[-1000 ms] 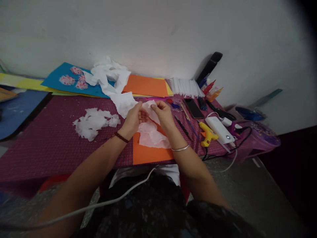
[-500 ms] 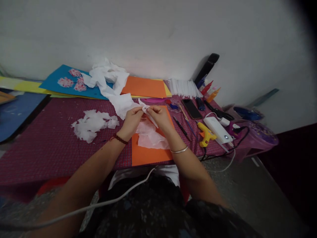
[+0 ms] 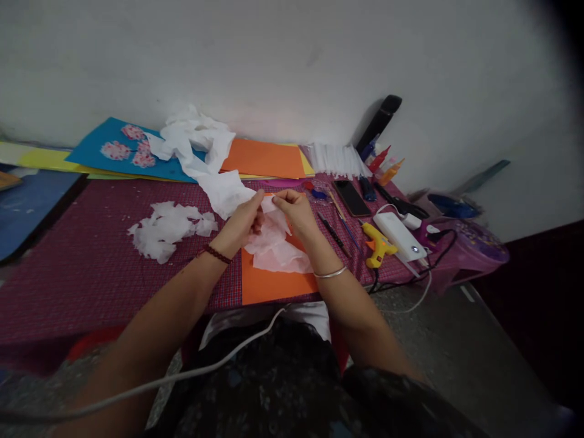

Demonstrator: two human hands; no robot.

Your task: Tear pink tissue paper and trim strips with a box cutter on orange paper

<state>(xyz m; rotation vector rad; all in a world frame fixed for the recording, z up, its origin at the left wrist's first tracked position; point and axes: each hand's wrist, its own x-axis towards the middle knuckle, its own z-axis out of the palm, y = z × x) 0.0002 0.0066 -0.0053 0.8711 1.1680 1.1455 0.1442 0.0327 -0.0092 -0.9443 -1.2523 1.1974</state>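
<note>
A small white piece of tissue paper [image 3: 269,205] spans the gap between my two hands above an orange sheet [image 3: 278,288]. My right hand [image 3: 295,213] pinches its right edge between thumb and fingers. On its other side my left hand [image 3: 244,222] is closed with fingers curled, at the tissue's left edge; its grip is partly hidden. Below them, pinkish-white tissue pieces [image 3: 281,257] lie crumpled on the orange sheet. To the left sits a heap of torn white tissue [image 3: 168,230]. A long tissue strip [image 3: 223,190] trails back to a loose white bundle [image 3: 196,131].
Pink-and-white tissue flowers [image 3: 116,151] rest on blue card [image 3: 91,149] at back left. Orange card [image 3: 262,159] and white sticks [image 3: 340,161] lie along the wall. On the right are a phone [image 3: 351,198], yellow glue gun [image 3: 378,244], white power bank [image 3: 401,236] and cables.
My hands have shifted slightly apart. My left thumb now points upward, and the tissue, bunched between both hands before, appears flatter between them.
</note>
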